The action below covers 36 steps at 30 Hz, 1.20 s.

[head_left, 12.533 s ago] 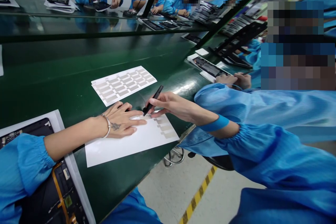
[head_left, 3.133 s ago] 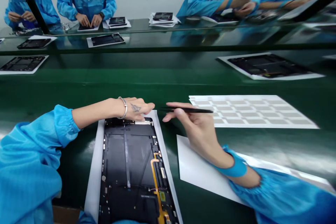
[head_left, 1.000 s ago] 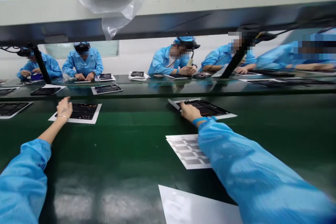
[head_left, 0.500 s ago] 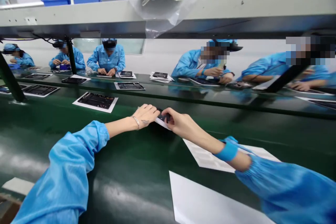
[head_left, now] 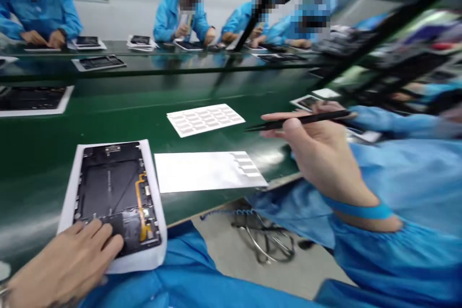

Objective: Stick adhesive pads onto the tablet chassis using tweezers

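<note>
An opened tablet housing with black insides and an orange flex cable lies on a white sheet at the near left. My left hand rests on its lower end, fingers laid out flat over the dark parts. In the air at the right, my right hand is closed around thin black tweezers, their pointed tip to the left. Beyond the housing's right side lies a white sheet with grey labels at its right end. Farther back is another sheet with rows of grey labels.
The green bench ends at a front edge near my lap. Another housing on paper lies at the far left. A nearby co-worker's arm reaches in at the right, and several people work across the bench. A dark slanted post stands beyond.
My view has turned right and down. Both hands were together at a dark item farther up the bench; now the left lies on the near housing and the right holds tweezers.
</note>
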Motion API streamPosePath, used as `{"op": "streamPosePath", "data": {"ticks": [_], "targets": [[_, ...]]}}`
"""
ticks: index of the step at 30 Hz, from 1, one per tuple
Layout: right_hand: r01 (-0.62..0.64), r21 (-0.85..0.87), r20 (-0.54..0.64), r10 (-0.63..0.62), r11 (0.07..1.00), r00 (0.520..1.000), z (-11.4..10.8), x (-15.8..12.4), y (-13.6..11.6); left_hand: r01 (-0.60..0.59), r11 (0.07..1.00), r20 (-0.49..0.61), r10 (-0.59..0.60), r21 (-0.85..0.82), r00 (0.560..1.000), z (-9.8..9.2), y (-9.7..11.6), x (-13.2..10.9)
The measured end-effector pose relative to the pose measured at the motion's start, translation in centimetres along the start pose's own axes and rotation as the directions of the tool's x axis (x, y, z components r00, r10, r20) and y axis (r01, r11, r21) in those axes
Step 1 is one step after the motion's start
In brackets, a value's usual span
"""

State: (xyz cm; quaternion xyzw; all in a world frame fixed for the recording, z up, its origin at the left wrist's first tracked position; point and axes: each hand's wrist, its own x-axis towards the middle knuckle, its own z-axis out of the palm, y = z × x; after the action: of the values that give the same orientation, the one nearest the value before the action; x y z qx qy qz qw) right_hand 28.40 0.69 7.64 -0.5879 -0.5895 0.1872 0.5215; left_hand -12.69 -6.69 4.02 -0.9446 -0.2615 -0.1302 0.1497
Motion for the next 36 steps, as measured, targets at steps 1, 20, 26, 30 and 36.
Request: {"op": "streamPosePath", "data": {"ticks": [1, 20, 26, 30, 36], "targets": [[-0.075, 0.056, 0.008, 0.075, 0.996, 0.997, -0.8, -0.3, 1.4, -0.007, 1.0, -0.017, 0.007, -0.019, 1.0, 0.5, -0.2, 1.0], [-0.43, 0.002, 0.2, 0.42, 0.903, 0.885, -3.2, -2.0, 8.9, -0.345, 0.75, 0.243, 0.55, -0.564, 0.799, 14.4, -2.3, 27.4], [-0.445, -0.025, 0.211, 0.44, 0.895, 0.873, -3.1, -2.0, 8.9, -0.397, 0.714, 0.116, 0.553, -0.577, 0.825, 14.4, -1.0, 27.3], [-0.481, -0.046, 0.222, 0.479, 0.875, 0.85, -3.4, -1.8, 8.8, -0.398, 0.724, 0.111, 0.544, -0.564, 0.832, 15.2, -0.4, 27.3], [-0.522, -0.039, 0.241, 0.515, 0.852, 0.823, -3.1, -1.5, 8.4, -0.391, 0.743, 0.142, 0.541, -0.544, 0.829, 15.3, -0.2, 27.5]]}}
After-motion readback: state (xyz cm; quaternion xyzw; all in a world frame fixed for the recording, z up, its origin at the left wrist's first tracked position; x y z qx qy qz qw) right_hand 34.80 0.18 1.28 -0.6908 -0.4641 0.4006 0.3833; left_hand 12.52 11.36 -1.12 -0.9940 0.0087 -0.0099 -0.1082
